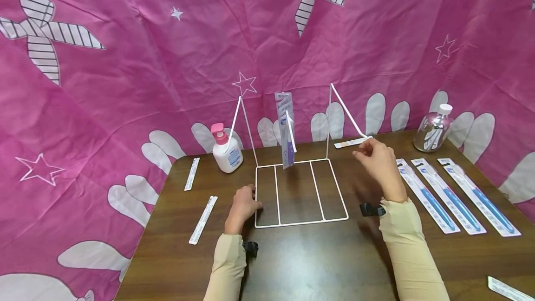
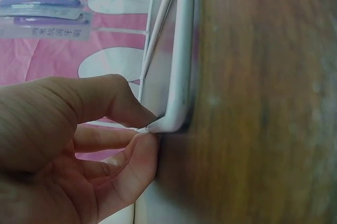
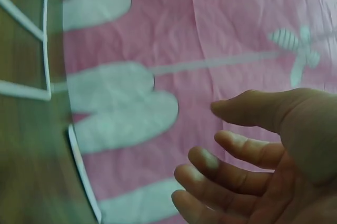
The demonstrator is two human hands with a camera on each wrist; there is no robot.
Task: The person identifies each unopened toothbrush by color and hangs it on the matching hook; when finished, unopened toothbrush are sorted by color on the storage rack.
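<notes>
- Head view: the left hand (image 1: 242, 204) pinches the front-left corner of the white wire rack (image 1: 301, 221) standing mid-table (image 1: 309, 264).
- The right hand (image 1: 378, 161) hovers near the rack's right side, fingers loosely spread, holding nothing.

Honestly can't read any of the print here. The toothbrush packs (image 1: 455, 196) on the bench, the one hanging on the white wire rack (image 1: 284, 129) and the pump bottle's blue label (image 1: 234, 156) all have printing, but it's too small and blurry to make out a single word, brand or number.
</notes>
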